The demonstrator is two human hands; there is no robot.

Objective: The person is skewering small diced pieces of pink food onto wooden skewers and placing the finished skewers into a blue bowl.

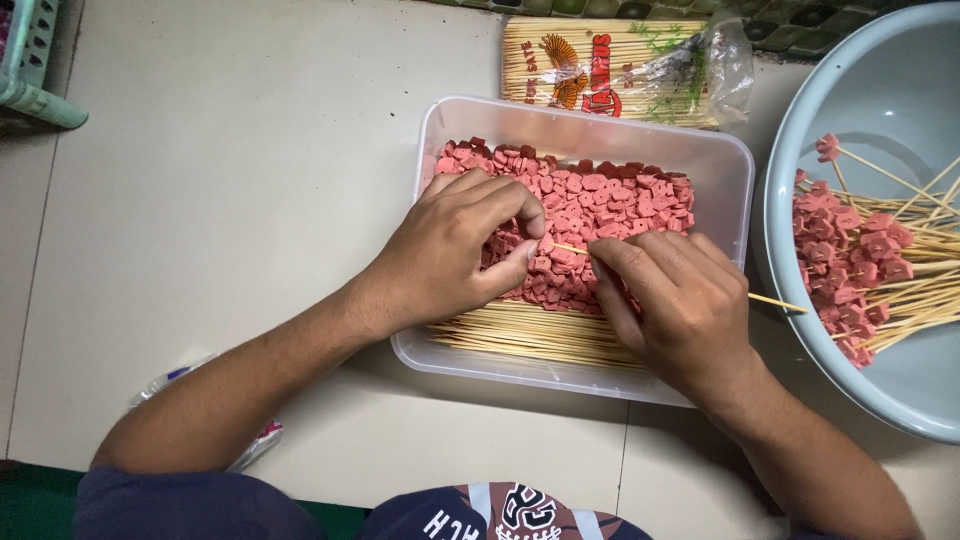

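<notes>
A clear plastic tub (720, 160) holds a heap of small pink sausage slices (620, 200) and a row of bare bamboo skewers (520, 335) along its near side. My left hand (455, 250) rests over the heap, thumb and forefinger pinched at the pointed end of a thin skewer (570, 249), with a slice between them as far as I can tell. My right hand (680, 305) grips that same skewer, whose blunt end (780, 303) sticks out to the right past my fingers.
A large pale blue basin (880, 70) at the right holds several finished skewers with pink slices (860, 260). A printed pack of bamboo skewers (620, 70) lies beyond the tub. A green basket corner (35, 70) sits top left; a plastic wrapper (175, 378) lies under my left forearm.
</notes>
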